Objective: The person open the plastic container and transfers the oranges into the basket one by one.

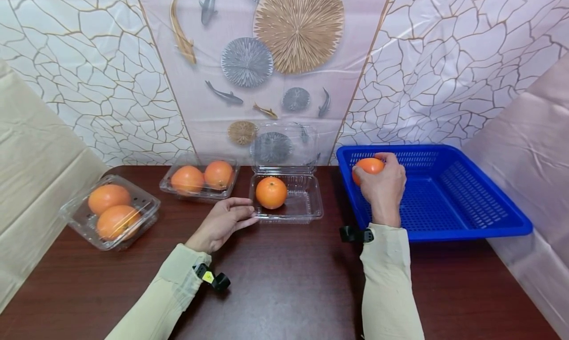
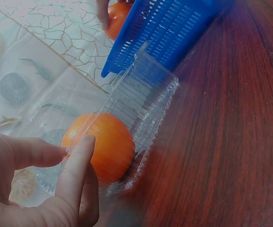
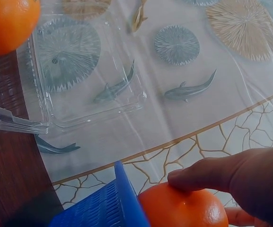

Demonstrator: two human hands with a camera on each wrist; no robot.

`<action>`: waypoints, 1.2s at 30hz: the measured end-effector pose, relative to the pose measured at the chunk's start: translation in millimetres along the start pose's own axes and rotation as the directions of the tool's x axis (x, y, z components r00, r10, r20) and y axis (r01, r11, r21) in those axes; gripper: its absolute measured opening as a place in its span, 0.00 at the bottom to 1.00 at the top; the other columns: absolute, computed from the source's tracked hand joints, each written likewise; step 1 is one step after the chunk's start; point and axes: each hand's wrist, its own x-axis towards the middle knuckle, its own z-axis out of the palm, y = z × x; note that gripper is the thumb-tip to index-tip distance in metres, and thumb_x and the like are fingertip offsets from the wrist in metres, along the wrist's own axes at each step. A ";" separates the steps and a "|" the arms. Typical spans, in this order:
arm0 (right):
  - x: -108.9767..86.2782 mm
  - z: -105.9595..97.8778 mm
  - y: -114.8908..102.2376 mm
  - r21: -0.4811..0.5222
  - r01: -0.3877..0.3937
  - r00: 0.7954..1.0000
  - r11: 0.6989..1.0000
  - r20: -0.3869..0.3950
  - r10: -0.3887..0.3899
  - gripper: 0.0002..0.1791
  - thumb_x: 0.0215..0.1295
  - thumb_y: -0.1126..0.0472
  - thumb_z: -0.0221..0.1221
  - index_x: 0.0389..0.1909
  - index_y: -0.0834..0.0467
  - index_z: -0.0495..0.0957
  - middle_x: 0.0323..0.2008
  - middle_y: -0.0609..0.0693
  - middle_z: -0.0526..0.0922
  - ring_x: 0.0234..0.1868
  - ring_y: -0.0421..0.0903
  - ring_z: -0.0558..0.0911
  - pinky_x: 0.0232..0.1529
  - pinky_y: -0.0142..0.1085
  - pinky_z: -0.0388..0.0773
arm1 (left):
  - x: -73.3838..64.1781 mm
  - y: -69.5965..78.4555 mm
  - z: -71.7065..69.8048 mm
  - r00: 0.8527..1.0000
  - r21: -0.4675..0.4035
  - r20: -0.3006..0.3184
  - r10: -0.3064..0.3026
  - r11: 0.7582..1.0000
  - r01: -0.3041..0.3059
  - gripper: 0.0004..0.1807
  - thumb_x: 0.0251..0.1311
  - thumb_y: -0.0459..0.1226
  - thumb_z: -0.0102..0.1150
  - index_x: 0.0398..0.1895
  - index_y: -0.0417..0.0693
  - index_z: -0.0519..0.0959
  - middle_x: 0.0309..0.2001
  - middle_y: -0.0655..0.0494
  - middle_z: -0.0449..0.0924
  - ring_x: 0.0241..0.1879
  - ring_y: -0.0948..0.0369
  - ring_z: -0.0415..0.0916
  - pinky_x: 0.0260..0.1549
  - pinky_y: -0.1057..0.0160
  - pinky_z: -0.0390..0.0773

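My right hand [image 1: 386, 184] grips an orange [image 1: 370, 166] at the left side of the blue basket [image 1: 444, 235], thumb and fingers round the fruit. In the right wrist view that orange [image 3: 183, 208] shows just past the basket's rim. At the centre stands a clear plastic clamshell box [image 1: 306, 209], its lid [image 1: 284, 149] raised against the backdrop. One orange [image 1: 271, 192] sits in the box's left half. My left hand [image 1: 226, 221] pinches the box's left edge between thumb and fingers, as the left wrist view shows.
Two clear boxes stand on the left: one [image 1: 155, 216] at the far left and another [image 1: 202, 194] near the backdrop, each with two oranges inside. A patterned cloth backdrop [image 1: 249, 103] rises behind the dark wooden table [image 1: 284, 290].
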 end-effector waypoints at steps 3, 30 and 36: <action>-0.1 -0.3 0.4 -0.011 0.002 1.000 1.000 0.008 -0.002 0.34 0.62 0.53 0.67 0.68 0.57 0.72 0.64 0.65 0.74 0.64 0.62 0.72 0.60 0.59 0.78 | 0.4 -0.1 -0.3 1.000 -0.008 0.005 0.007 1.000 -0.007 0.26 0.73 0.24 0.48 0.71 0.25 0.59 0.60 0.35 0.69 0.50 0.59 0.78 0.54 0.65 0.86; -0.3 -5.5 4.2 -0.219 -0.075 0.976 0.973 0.185 0.117 0.36 0.67 0.44 0.63 0.71 0.57 0.68 0.62 0.68 0.74 0.59 0.65 0.74 0.53 0.63 0.75 | 0.7 0.1 0.2 1.000 0.002 0.005 0.000 1.000 0.000 0.26 0.73 0.25 0.49 0.72 0.26 0.60 0.64 0.32 0.67 0.55 0.54 0.77 0.58 0.62 0.85; -1.9 -4.8 5.1 -0.253 -0.072 0.966 0.965 0.223 0.131 0.35 0.70 0.44 0.59 0.71 0.58 0.66 0.61 0.69 0.73 0.59 0.68 0.73 0.54 0.64 0.73 | 0.7 -0.4 0.0 1.000 0.006 0.003 0.005 1.000 -0.005 0.26 0.73 0.25 0.49 0.71 0.26 0.60 0.64 0.31 0.67 0.55 0.55 0.78 0.57 0.64 0.85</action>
